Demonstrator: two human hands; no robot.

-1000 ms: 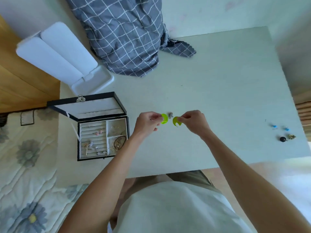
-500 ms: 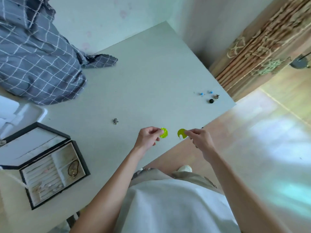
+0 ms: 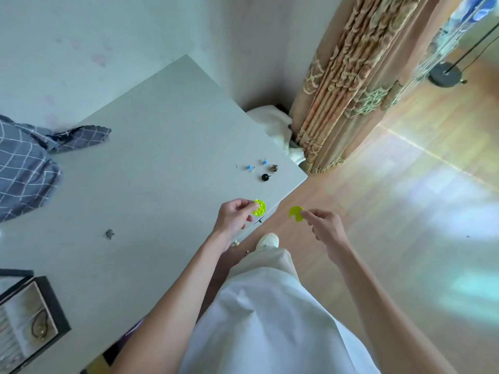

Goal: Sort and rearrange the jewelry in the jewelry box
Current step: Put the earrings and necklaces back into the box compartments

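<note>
Two green earrings are in the hands: the left hand (image 3: 234, 218) pinches one earring (image 3: 259, 207), the right hand (image 3: 322, 225) pinches the other earring (image 3: 296, 213), far from the jewelry box (image 3: 40, 317). Small pieces (image 3: 266, 170) remain on the surface (image 3: 151, 184), so much sorting seems left.

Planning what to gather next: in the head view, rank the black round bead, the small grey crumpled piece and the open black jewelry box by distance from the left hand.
From the left hand:
1. Black round bead, beyond it near the table's edge.
2. Small grey crumpled piece, mid-table, leftward.
3. Open black jewelry box, far left corner.
</note>
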